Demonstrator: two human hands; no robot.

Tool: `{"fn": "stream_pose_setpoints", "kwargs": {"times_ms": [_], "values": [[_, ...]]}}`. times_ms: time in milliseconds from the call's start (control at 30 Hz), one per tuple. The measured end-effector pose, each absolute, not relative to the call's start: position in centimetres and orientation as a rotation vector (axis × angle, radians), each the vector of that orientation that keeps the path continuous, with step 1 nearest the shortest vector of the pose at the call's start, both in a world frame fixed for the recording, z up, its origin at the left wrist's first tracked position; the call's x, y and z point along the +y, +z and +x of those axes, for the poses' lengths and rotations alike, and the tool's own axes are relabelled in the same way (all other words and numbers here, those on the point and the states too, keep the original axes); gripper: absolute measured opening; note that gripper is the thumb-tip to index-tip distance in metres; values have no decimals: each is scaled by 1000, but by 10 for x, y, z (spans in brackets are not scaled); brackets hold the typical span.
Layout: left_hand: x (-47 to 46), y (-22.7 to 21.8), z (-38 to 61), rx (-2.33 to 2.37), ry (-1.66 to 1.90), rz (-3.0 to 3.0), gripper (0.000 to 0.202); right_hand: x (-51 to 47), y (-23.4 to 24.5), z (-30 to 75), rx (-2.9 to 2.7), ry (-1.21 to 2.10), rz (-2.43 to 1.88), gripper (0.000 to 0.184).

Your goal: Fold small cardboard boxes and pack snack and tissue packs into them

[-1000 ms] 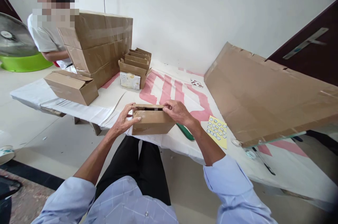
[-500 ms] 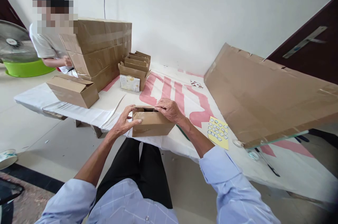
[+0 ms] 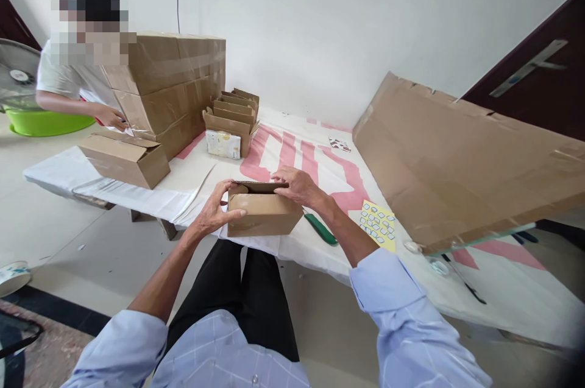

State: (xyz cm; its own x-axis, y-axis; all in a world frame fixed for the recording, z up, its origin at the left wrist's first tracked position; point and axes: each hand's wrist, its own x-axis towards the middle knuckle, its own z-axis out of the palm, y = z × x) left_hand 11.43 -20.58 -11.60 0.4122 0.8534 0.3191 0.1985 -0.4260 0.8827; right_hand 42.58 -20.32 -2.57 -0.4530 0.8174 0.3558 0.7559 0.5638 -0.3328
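Observation:
A brown cardboard box (image 3: 262,217) stands at the front edge of the cloth-covered table (image 3: 192,187), its top partly lifted so a dark gap shows. My left hand (image 3: 214,211) grips the box's left end, thumb on the front face and fingers at the rear corner. With bent fingers, my right hand (image 3: 297,186) holds the raised cardboard flap at the top right. What lies inside the box is hidden. Just right of the box, partly behind my right forearm, lies a green-handled tool (image 3: 320,228).
Taped cartons (image 3: 169,83) are stacked at back left, beside a co-worker's hand (image 3: 112,117). Near them are a closed box (image 3: 125,156) and open small boxes (image 3: 233,120). A yellow sticker sheet (image 3: 378,225) and a leaning cardboard sheet (image 3: 470,162) are on the right.
My right hand has moved slightly up and right, and the flap stands a little higher. More of the green-handled tool shows. The co-worker's hand has come forward toward the closed box.

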Motion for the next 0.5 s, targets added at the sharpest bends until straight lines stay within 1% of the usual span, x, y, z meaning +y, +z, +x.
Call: {"fn": "stream_pose_setpoints", "kwargs": {"times_ms": [100, 133, 267, 500], "values": [[-205, -116, 115, 895, 1022, 1886, 76, -199, -36, 418, -2324, 37, -1207, 10], [-205, -115, 115, 895, 1016, 1896, 75, -198, -40, 415, -2302, 18, -1174, 8], [-204, -115, 114, 920, 1011, 1919, 77, -194, -52, 410, -2212, 60, -1057, 13], [-204, -115, 114, 919, 1005, 1932, 74, -198, -50, 411, -2096, 320, -974, 22]]}}
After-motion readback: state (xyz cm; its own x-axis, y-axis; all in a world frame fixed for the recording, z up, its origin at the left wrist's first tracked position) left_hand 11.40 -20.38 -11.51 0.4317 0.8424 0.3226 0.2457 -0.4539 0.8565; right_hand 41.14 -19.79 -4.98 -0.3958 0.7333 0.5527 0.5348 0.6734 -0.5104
